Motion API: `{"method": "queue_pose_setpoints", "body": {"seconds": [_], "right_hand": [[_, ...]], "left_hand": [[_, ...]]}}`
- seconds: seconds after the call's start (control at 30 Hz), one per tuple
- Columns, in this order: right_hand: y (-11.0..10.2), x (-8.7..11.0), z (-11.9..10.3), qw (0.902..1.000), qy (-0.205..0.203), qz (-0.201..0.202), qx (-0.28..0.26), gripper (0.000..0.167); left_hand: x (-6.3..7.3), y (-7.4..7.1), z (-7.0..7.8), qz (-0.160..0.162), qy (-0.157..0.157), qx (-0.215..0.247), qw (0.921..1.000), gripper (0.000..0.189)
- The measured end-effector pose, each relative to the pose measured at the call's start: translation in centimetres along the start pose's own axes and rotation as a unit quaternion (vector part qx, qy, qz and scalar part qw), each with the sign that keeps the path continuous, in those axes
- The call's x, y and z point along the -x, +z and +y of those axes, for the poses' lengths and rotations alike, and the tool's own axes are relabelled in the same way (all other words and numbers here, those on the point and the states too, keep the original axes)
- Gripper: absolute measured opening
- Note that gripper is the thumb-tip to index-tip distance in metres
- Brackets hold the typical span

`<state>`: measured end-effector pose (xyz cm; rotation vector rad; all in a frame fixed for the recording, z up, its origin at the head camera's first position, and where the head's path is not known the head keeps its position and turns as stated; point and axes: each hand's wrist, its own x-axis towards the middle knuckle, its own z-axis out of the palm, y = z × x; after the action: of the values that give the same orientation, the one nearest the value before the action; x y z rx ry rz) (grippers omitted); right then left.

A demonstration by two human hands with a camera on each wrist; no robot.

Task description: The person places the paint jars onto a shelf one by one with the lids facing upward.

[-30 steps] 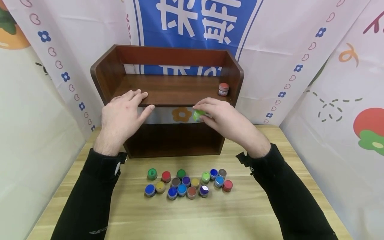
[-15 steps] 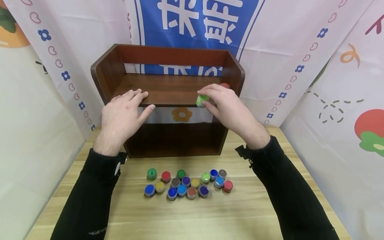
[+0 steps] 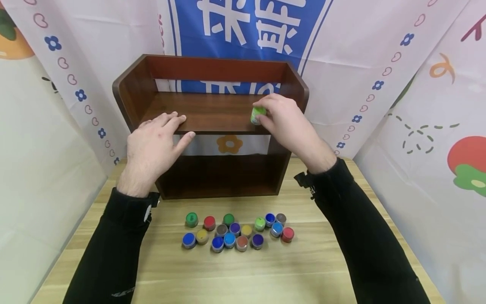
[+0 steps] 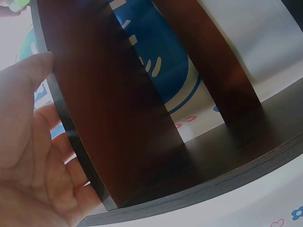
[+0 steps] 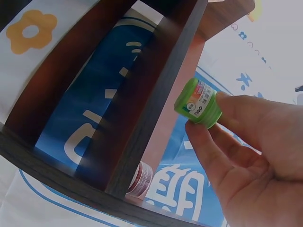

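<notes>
My right hand (image 3: 286, 122) pinches a small green jar (image 3: 257, 115) between thumb and fingertips. It is held over the right part of the upper board of a dark brown wooden shelf (image 3: 205, 109). In the right wrist view the green jar (image 5: 199, 103) is tilted, its printed label facing the camera. A red-lidded jar (image 5: 140, 179) stands at that board's right end, hidden behind my hand in the head view. My left hand (image 3: 153, 147) rests on the front left of the upper board, fingers extended on top, thumb pointing out past the front edge.
Several small jars (image 3: 229, 240) with blue, green, red, yellow, grey and purple lids stand in loose rows on the wooden table (image 3: 228, 278) before the shelf. The shelf's side walls (image 3: 298, 90) bound the upper board. Printed cloth (image 3: 341, 63) hangs behind and on both sides.
My right hand has carried the green jar up from below the upper board's front edge to above the board, covering the red-lidded jar from the head view. My left hand stays in place.
</notes>
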<state>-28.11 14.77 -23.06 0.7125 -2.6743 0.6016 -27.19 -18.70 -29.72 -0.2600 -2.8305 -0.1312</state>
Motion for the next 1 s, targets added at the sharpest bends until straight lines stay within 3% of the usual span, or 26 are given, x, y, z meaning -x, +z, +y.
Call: {"method": "queue_pose_setpoints", "body": {"seconds": [0.4, 0.63, 1.0], "right_hand": [[-0.4, -2.7, 0.4, 0.9974, 0.067, -0.004, 0.027, 0.035], [-0.2, -3.0, 0.4, 0.9933, 0.103, -0.017, 0.049, 0.037], [0.8, -3.1, 1.0, 0.9874, 0.120, -0.033, 0.097, 0.035]], "left_hand": [[-0.1, -0.2, -0.1, -0.003, -0.003, -0.006, 1.0000, 0.078], [-0.1, -0.2, 0.0, -0.005, -0.004, -0.003, 1.0000, 0.079], [-0.1, 0.0, 0.0, -0.008, -0.004, 0.001, 1.0000, 0.079]]}}
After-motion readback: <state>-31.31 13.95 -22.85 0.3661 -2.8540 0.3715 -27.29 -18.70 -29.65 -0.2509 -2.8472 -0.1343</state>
